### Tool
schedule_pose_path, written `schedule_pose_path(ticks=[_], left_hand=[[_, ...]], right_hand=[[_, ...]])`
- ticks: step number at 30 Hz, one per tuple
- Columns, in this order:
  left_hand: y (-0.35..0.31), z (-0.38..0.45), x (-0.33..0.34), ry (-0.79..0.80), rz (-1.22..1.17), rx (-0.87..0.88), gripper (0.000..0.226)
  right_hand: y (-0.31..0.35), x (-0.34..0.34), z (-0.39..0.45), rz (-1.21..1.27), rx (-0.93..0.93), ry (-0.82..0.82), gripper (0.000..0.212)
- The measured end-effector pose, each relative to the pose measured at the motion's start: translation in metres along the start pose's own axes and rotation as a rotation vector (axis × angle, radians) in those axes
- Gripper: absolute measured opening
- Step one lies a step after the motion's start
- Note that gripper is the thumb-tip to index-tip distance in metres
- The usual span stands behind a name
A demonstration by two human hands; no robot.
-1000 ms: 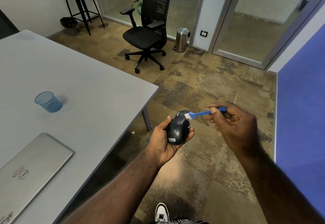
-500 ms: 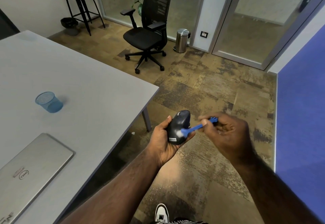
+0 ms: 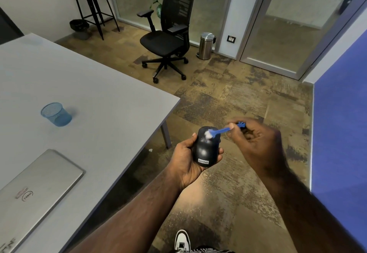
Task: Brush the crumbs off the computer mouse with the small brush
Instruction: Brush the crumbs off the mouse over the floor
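Note:
A black computer mouse [image 3: 205, 149] with a white label at its near end lies in my left hand [image 3: 185, 160], whose fingers and thumb curl around its sides. I hold it over the floor, to the right of the table. My right hand [image 3: 256, 143] pinches the handle of a small blue brush [image 3: 221, 130]. The brush's white bristles touch the far top of the mouse, near its wheel. No crumbs can be made out on the mouse.
A grey table [image 3: 99, 102] at the left carries a blue mesh cup [image 3: 56, 114] and a closed silver laptop [image 3: 33, 191]. Farther off stand a black office chair [image 3: 168, 40], a steel bin [image 3: 206, 45] and a stool [image 3: 89, 4]. A blue panel [image 3: 341, 133] rises at my right.
The brush has swept from the near part of the mouse back up to its far top. My left hand has kept the mouse in about the same place.

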State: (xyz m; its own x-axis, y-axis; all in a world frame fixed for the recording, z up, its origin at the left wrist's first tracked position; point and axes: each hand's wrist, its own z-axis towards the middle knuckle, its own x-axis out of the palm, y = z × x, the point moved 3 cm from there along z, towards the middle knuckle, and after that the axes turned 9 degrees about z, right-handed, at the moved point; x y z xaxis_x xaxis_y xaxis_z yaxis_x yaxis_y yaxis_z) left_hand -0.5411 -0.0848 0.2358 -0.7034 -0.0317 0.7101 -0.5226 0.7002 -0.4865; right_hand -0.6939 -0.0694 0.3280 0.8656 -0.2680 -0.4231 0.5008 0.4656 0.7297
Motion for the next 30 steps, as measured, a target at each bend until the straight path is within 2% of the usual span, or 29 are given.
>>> schedule_pose_path(ticks=[3,7,11,16,20,24,30], left_hand=[[0.000,0.000,0.000,0.002,0.008,-0.001,0.054],[0.000,0.000,-0.001,-0.019,0.032,0.000,0.049],[0.002,-0.002,-0.001,-0.019,0.052,-0.004,0.047],[0.002,-0.001,-0.003,-0.026,0.068,0.003,0.044],[0.003,-0.001,-0.002,-0.026,0.044,-0.008,0.043],[0.000,-0.001,-0.002,-0.025,0.000,0.000,0.043],[-0.004,0.000,-0.006,-0.015,-0.012,0.005,0.049]], right_hand=[[-0.004,-0.004,0.004,-0.011,0.030,-0.064,0.017],[0.004,0.000,0.001,0.009,-0.012,0.058,0.015],[0.002,-0.001,0.004,-0.002,-0.012,0.012,0.016],[0.005,0.003,0.002,0.053,-0.005,0.170,0.013],[0.002,-0.002,0.006,0.050,-0.001,0.128,0.014],[0.000,0.000,-0.002,0.091,0.011,0.267,0.020],[-0.009,-0.011,-0.003,0.110,0.022,0.046,0.018]])
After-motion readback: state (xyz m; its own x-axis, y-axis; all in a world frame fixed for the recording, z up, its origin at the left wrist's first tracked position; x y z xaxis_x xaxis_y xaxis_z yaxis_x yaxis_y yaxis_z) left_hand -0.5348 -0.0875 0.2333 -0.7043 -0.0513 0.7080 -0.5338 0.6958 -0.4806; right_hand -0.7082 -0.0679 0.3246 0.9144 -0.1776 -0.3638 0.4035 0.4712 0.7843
